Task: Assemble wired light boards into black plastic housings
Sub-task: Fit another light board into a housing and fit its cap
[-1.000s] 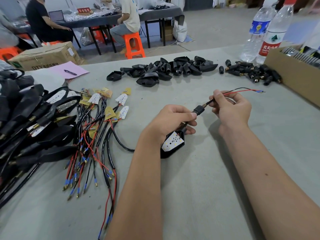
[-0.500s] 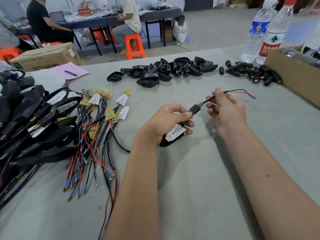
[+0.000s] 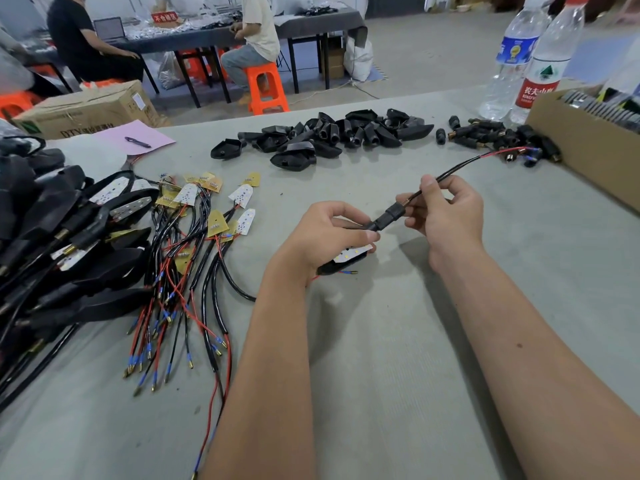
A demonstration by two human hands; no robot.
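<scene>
Housing point(image 3: 341, 263), black, with its light board showing, sits clamped in my left hand point(image 3: 323, 237) just above the grey table point(image 3: 381, 358); my right hand point(image 3: 446, 216) pinches its cable point(image 3: 460, 166). Beyond lie loose housings point(image 3: 332, 136), wired boards point(image 3: 207, 216) at left, bottles point(image 3: 530, 57), a cardboard box point(image 3: 588, 154); further back, seated workers, orange stools.

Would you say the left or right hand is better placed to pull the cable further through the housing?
Right: the right hand already pinches the cable, while the left hand grips the housing.
</scene>
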